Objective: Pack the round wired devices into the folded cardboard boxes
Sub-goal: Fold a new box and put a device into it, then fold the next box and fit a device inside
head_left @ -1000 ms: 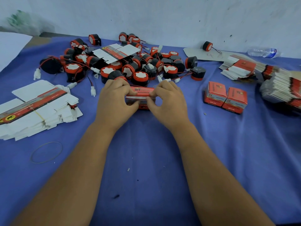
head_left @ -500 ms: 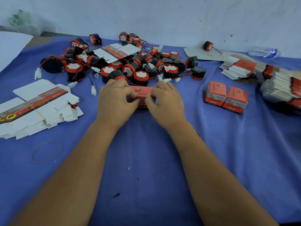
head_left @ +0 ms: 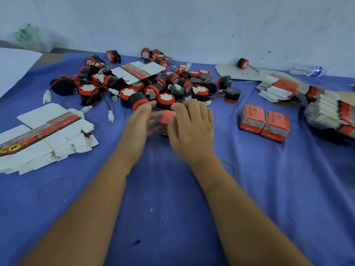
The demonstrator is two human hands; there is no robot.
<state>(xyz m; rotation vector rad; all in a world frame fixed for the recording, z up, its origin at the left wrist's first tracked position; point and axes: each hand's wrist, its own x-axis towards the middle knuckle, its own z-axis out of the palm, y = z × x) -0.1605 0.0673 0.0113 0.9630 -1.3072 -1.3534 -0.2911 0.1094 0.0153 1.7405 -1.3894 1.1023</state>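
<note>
Both hands work one red box, probably closing it.
Right hand grips box; left hand blurred, grip unclear. Device pile at 12 o'clock, within reach.

Two bare forearms enter from the bottom edge — no sleeves, watch or bracelet on either; the left hand and right hand are ungloved, ringless — fingers motion-blurred

closed boxes: 2 | rubber bands: 2 | water bottle: 1
</note>
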